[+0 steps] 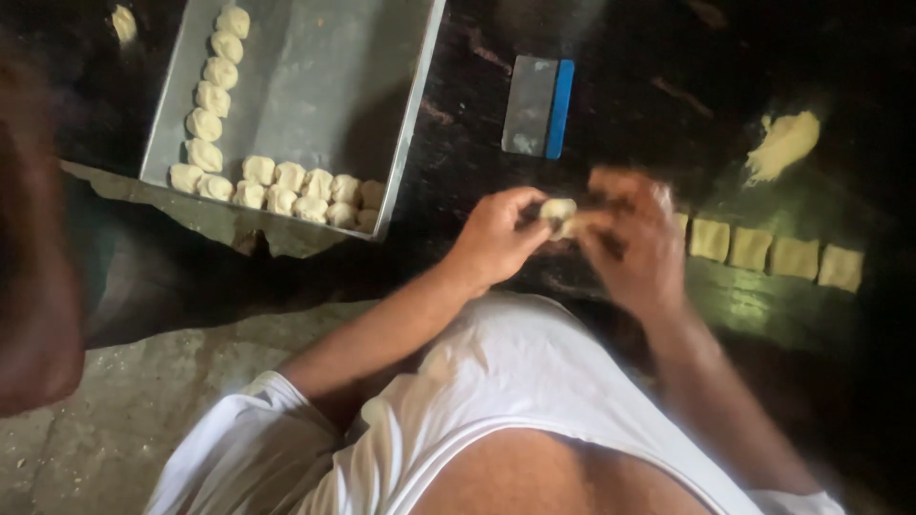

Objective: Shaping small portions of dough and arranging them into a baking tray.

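Observation:
My left hand (496, 238) and my right hand (630, 238) meet over the dark work surface (620, 57). Both pinch one small pale dough piece (558, 212) between their fingertips. The right hand is blurred. To the right of the hands lies a row of flat square dough pieces (775, 254). A metal tray (315, 76) at the upper left holds several shaped dough balls (286, 186) lined along its left and near sides.
A metal scraper with a blue grip (539, 105) lies beyond the hands. A loose lump of dough (782, 143) sits at the far right. One stray dough ball (122, 23) lies outside the tray's left edge. A blurred brown shape (33, 267) fills the left edge.

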